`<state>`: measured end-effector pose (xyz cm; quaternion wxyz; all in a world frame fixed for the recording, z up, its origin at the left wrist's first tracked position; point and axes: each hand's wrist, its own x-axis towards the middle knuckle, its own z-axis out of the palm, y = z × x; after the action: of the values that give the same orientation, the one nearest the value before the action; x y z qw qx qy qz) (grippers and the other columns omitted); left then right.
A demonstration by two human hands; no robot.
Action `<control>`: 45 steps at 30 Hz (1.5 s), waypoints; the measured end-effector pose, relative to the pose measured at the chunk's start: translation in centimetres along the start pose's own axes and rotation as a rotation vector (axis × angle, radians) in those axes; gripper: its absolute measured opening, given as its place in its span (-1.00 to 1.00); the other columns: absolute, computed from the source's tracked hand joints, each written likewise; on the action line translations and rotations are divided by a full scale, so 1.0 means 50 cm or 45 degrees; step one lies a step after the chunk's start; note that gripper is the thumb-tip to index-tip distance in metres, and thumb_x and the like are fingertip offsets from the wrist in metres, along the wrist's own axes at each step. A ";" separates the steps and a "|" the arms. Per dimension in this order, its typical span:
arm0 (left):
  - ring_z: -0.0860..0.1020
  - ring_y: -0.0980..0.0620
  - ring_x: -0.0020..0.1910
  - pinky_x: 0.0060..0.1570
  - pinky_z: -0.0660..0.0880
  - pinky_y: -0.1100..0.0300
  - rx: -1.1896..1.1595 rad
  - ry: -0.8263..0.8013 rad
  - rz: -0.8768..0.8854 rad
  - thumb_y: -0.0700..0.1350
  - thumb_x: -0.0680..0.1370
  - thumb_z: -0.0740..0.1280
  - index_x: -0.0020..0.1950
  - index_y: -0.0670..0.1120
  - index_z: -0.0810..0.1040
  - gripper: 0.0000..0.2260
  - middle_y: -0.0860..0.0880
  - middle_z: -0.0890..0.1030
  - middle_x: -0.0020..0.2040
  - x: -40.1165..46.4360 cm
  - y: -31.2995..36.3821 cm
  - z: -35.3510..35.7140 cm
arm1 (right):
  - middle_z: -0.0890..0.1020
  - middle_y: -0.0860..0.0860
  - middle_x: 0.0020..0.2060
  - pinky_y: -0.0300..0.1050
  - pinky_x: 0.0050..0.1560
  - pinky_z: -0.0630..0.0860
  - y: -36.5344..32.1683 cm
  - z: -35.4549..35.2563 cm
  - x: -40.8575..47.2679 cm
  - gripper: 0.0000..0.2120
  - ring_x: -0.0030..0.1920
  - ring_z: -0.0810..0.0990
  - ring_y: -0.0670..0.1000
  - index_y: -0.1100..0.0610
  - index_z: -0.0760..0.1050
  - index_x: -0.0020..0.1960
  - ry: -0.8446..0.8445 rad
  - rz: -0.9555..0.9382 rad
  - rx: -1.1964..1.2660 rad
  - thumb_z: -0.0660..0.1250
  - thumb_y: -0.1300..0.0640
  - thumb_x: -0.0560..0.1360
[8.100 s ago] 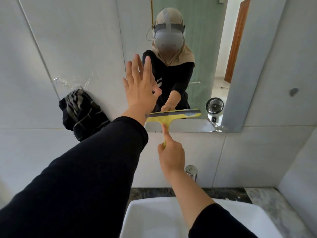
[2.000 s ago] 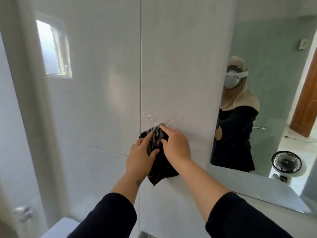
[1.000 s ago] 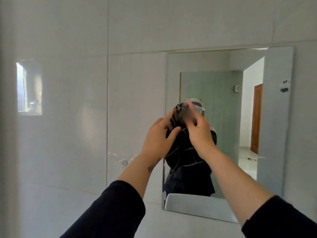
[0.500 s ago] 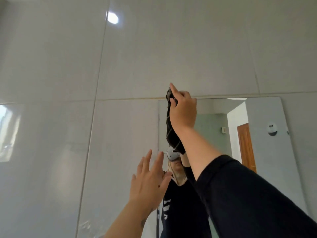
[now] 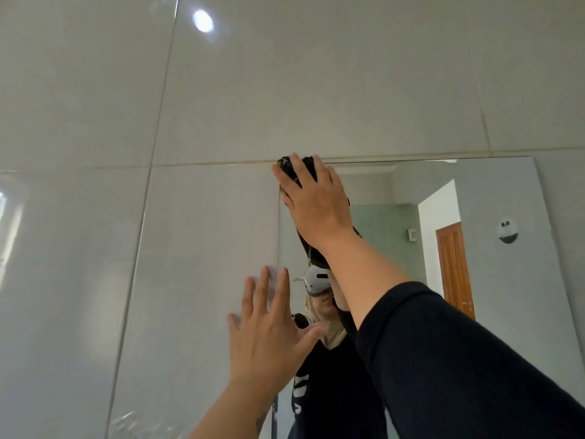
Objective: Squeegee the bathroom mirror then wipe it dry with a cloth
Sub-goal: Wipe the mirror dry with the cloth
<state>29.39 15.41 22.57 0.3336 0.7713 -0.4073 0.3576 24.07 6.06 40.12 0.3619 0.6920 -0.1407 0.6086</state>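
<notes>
Right hand: palm flat, fingers spread over a dark cloth, pressing it against the top left corner of the bathroom mirror. Not a closed fist; the cloth is pinned under the palm rather than pinched. Its dark edge shows above the fingertips at the mirror's top edge, and a fold hangs below the wrist.

Right forearm bare, black sleeve pushed back toward the elbow, filling the lower right of the view.

Left hand: open, fingers splayed and upright, holding nothing. It lies at the mirror's left edge, fingers over the wall tile and thumb toward the glass; whether the palm touches the surface cannot be told.

Mirror: rectangular, frameless, mounted on large glossy grey wall tiles. It reflects a person in black wearing a white headset, a wooden door and a pale green wall.

Tiles: a round light reflection upper left; clear adhesive residue at lower left.
</notes>
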 end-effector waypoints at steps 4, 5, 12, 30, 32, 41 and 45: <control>-0.35 -0.01 0.50 0.44 0.01 -0.27 0.038 0.018 -0.011 0.50 0.39 0.05 0.37 0.22 -0.55 -0.11 0.11 -0.40 0.50 -0.014 0.019 -0.012 | 0.38 0.09 0.42 0.14 0.28 0.38 0.063 -0.008 -0.017 -0.54 0.32 0.39 0.26 -0.02 0.30 0.45 0.043 0.055 -0.036 0.25 0.06 0.57; -0.35 -0.03 0.50 0.44 -0.02 -0.28 0.062 0.027 -0.019 0.48 0.40 0.05 0.41 0.18 -0.51 -0.11 0.09 -0.41 0.50 -0.016 0.028 -0.016 | 0.36 0.09 0.43 0.14 0.30 0.36 0.081 -0.011 -0.021 -0.53 0.33 0.38 0.26 -0.01 0.28 0.46 0.028 0.052 -0.041 0.24 0.06 0.57; -0.35 -0.01 0.50 0.44 -0.03 -0.27 0.080 0.058 0.032 0.45 0.43 0.08 0.46 0.14 -0.39 -0.14 0.06 -0.38 0.52 -0.010 0.083 -0.029 | 0.30 0.13 0.45 0.16 0.34 0.33 0.235 -0.046 -0.069 -0.53 0.37 0.33 0.28 0.02 0.18 0.50 -0.005 0.185 -0.084 0.16 0.07 0.61; -0.23 -0.02 0.53 0.46 0.11 0.04 0.085 0.090 0.120 0.42 0.37 0.23 0.54 0.03 -0.27 -0.01 -0.04 -0.33 0.54 -0.003 0.106 0.006 | 0.29 0.11 0.47 0.18 0.21 0.41 0.451 -0.117 -0.245 -0.54 0.28 0.33 0.27 0.02 0.17 0.52 0.052 0.785 -0.157 0.07 0.03 0.63; -0.19 -0.03 0.54 0.45 0.15 0.03 0.056 0.100 0.122 0.41 0.37 0.27 0.55 0.03 -0.23 -0.01 -0.05 -0.30 0.55 -0.003 0.105 0.008 | 0.30 0.11 0.46 0.17 0.19 0.42 0.424 -0.108 -0.251 -0.54 0.25 0.35 0.26 0.04 0.16 0.52 0.072 0.794 -0.150 0.07 0.03 0.63; -0.18 -0.03 0.54 0.44 0.20 0.01 0.008 0.121 0.155 0.39 0.39 0.23 0.56 -0.01 -0.13 -0.07 -0.07 -0.19 0.57 -0.007 0.100 0.009 | 0.33 0.12 0.45 0.13 0.20 0.44 0.277 -0.076 -0.190 -0.52 0.22 0.41 0.25 0.08 0.17 0.52 0.066 0.594 -0.092 0.11 0.04 0.63; 0.04 -0.04 0.54 0.41 0.11 -0.09 0.049 0.213 0.145 0.42 0.42 0.11 0.54 0.00 -0.04 -0.16 -0.07 0.08 0.56 -0.015 0.072 0.020 | 0.39 0.12 0.41 0.12 0.18 0.46 0.181 -0.052 -0.154 -0.51 0.20 0.43 0.24 0.08 0.22 0.50 0.074 0.433 -0.064 0.18 0.04 0.60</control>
<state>26.23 13.27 22.25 0.3307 0.7207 -0.4142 0.4469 14.71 -0.43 35.83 0.2749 0.6311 -0.2604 0.6770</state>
